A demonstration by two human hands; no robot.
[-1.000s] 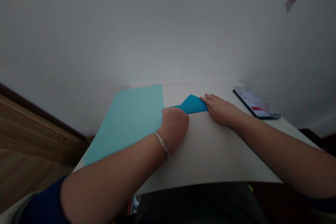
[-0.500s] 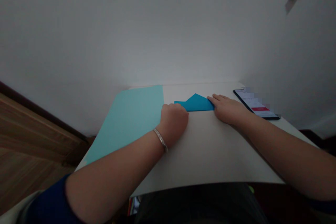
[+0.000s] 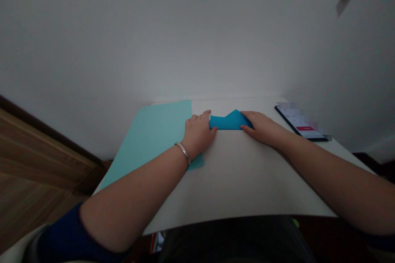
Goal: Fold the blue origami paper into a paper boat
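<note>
A small folded piece of dark blue paper (image 3: 227, 122) lies on the white table (image 3: 247, 181) near its far edge. My left hand (image 3: 197, 133), with a silver bangle on the wrist, rests at the paper's left end, fingers stretched and touching it. My right hand (image 3: 262, 128) lies flat at the paper's right end, fingers pressing on its edge. Both hands hold the paper down against the table.
A large light turquoise sheet (image 3: 151, 139) covers the table's left part, partly under my left forearm. A phone (image 3: 300, 123) with a lit screen lies at the far right. A white wall stands right behind the table. Wooden flooring shows at the left.
My left hand went from a fist to stretched fingers and moved forward to the paper's left end. My right hand shifted onto the right end. The blue paper now lies flatter.
</note>
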